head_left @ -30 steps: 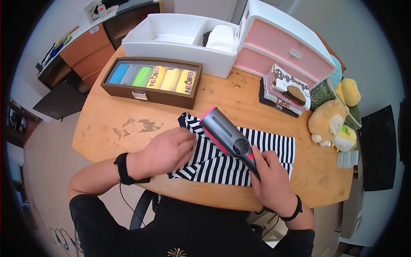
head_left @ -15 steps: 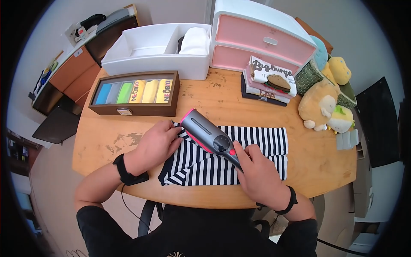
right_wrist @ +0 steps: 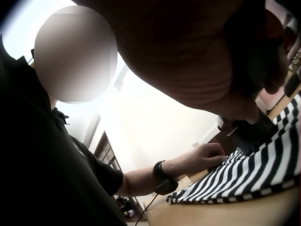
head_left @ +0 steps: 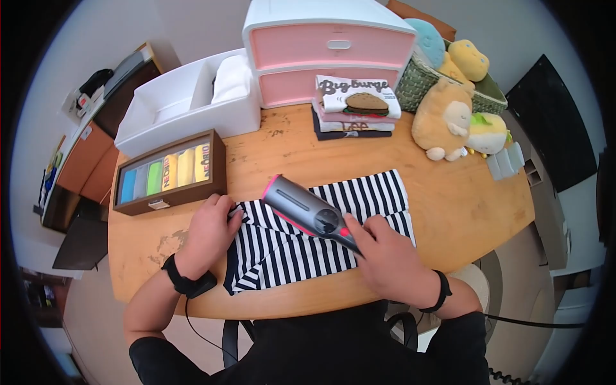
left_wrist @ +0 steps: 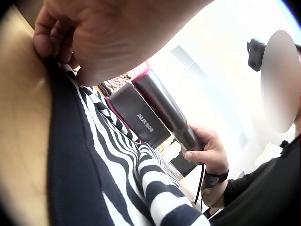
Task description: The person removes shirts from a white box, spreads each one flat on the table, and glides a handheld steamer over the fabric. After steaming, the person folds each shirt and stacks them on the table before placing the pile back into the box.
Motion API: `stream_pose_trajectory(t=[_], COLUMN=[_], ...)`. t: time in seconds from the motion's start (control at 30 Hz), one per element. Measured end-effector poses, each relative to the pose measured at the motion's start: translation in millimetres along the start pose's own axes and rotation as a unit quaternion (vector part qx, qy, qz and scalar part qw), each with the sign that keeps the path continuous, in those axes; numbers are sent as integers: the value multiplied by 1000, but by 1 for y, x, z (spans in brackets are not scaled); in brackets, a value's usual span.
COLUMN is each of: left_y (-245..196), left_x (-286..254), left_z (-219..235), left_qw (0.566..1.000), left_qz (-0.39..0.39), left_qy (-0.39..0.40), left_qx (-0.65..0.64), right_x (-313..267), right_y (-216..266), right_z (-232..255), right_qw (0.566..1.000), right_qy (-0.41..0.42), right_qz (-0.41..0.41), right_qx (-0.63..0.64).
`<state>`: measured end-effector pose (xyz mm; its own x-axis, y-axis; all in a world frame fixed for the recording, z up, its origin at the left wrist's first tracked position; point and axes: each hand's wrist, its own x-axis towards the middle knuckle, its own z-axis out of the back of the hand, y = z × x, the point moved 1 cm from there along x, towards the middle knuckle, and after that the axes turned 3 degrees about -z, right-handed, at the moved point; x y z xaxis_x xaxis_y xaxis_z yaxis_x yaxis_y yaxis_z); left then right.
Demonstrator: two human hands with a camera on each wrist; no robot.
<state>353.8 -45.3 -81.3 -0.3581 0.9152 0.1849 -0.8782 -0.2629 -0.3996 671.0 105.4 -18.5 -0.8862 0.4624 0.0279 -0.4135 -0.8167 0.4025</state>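
A black-and-white striped cloth (head_left: 301,256) lies on the table in the head view. My right hand (head_left: 393,262) grips the handle of a grey and pink handheld iron or steamer (head_left: 298,204), whose head is over the cloth's upper left part. At the cloth's upper left corner, my left hand (head_left: 208,232) pinches the edge. In the left wrist view, curled fingers of the left hand (left_wrist: 94,40) hold the dark border of the cloth (left_wrist: 70,155), and the device (left_wrist: 162,101) is tilted beside the raised folds. The right hand (right_wrist: 188,61) looks dark in the right wrist view.
Behind the cloth stand a brown box of rolled items (head_left: 215,173), a white divided bin (head_left: 192,122), a pink-fronted drawer unit (head_left: 282,42) and folded shirts (head_left: 359,106). Plush toys (head_left: 443,122) and a green basket (head_left: 417,80) are at the back right of the table (head_left: 475,212).
The head view has turned, shifting the scene. My left hand, blurred beside the cloth a second ago, now holds its upper left corner. My right hand still grips the device over the cloth.
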Motion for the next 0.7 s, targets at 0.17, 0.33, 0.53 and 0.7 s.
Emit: stream_pose_trajectory(t=[0.17, 0.33, 0.53, 0.7], left_y=[0, -5, -52, -92], left_x=[0, 3, 17, 16], left_z=[1, 3, -4, -36], left_qw=[1000, 996, 977, 942], left_qz=[1, -25, -200, -289], left_qy=[11, 22, 67, 165], left_qx=[23, 78, -20, 37], right_x=[-37, -60, -59, -57], right_y=[-27, -48, -38, -38], right_z=[10, 20, 21, 18], right_qw=[994, 986, 987, 987], right_qy=[-49, -94, -85, -73], right_qz=[-97, -133, -135, -140], right_qx=[-12, -31, -35, -22])
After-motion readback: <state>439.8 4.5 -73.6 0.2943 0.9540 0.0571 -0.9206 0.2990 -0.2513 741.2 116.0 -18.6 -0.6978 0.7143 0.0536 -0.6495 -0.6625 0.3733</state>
